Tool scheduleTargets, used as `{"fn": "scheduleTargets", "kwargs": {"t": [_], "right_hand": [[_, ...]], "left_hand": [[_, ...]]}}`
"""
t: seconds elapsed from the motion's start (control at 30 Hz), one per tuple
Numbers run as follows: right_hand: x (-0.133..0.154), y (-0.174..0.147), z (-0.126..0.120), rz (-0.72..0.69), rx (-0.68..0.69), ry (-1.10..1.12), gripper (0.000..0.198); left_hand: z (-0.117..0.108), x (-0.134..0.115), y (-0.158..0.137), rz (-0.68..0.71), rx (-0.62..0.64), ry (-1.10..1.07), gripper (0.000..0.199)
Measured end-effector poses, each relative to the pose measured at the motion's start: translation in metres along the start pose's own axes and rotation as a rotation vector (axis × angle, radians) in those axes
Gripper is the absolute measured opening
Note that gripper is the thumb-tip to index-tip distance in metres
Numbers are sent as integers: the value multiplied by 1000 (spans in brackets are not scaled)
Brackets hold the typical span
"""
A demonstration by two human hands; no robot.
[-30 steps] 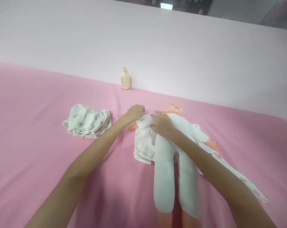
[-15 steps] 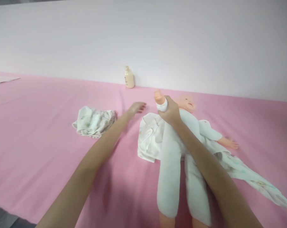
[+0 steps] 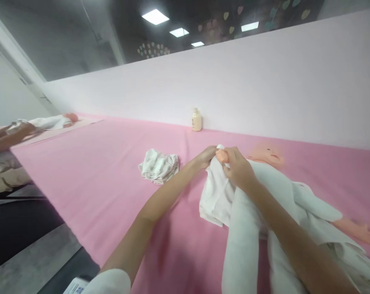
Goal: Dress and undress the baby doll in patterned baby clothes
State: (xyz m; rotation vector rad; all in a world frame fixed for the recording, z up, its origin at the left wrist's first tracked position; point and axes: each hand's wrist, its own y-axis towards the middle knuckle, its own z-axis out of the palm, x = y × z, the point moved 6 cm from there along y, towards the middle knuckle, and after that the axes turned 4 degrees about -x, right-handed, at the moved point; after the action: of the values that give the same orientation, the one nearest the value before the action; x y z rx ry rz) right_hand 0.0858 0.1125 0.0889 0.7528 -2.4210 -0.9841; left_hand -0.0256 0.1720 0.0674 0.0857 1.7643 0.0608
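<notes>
A baby doll point(image 3: 273, 179) with a white cloth body lies on its back on the pink sheet point(image 3: 117, 163). My right hand point(image 3: 238, 167) is closed around the doll's raised forearm, just below its small fist point(image 3: 222, 156). Close beside that fist, my left hand point(image 3: 207, 156) pinches the edge of a white baby garment point(image 3: 217, 196), lifting part of it. The rest of the garment hangs down to the sheet and runs in under the doll. On the far side, the doll's other arm point(image 3: 355, 230) stretches out over patterned cloth.
A crumpled printed cloth point(image 3: 159, 166) lies left of my left forearm. Against the white wall point(image 3: 252, 81) stands a cream pump bottle point(image 3: 196, 120). At the far left, another person's hands point(image 3: 23, 130) handle white cloth near a second doll point(image 3: 70, 117).
My left hand has moved right, from bare sheet to the garment's edge, and gripped it. The garment is now raised beside the doll's fist. The view has turned left and up.
</notes>
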Motion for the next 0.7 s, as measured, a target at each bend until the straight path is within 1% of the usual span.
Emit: {"fn": "scheduleTargets", "kwargs": {"t": [0.13, 0.2, 0.23, 0.3, 0.37, 0.4, 0.43, 0.5, 0.57, 0.63, 0.7], "right_hand": [[1, -2, 3, 31, 6, 12, 42], [1, -2, 4, 41, 19, 2, 41], [0, -2, 7, 50, 52, -22, 39], [-2, -3, 15, 70, 162, -98, 35], [-3, -5, 24, 65, 268, -175, 36], [-4, -6, 27, 56, 300, -200, 36], [-4, -7, 30, 54, 314, -216, 35], [-7, -9, 32, 88, 320, -229, 30], [-11, -10, 32, 158, 315, -245, 27], [-14, -12, 30, 219, 317, -278, 27], [-18, -12, 27, 284, 335, -308, 31]], "left_hand": [[9, -19, -13, 9, 22, -206, 7], [9, -24, -18, 14, 7, -281, 10], [7, -27, -19, 33, 0, -293, 12], [3, -38, -24, 139, 4, -233, 12], [2, -52, -33, 298, 20, -66, 7], [3, -57, -39, 356, 26, 36, 6], [6, -61, -45, 386, 29, 125, 9], [15, -62, -56, 392, 50, 218, 15], [30, -60, -66, 382, 111, 183, 17], [46, -53, -72, 326, 125, 35, 14], [59, -39, -77, 194, 70, -162, 13]]}}
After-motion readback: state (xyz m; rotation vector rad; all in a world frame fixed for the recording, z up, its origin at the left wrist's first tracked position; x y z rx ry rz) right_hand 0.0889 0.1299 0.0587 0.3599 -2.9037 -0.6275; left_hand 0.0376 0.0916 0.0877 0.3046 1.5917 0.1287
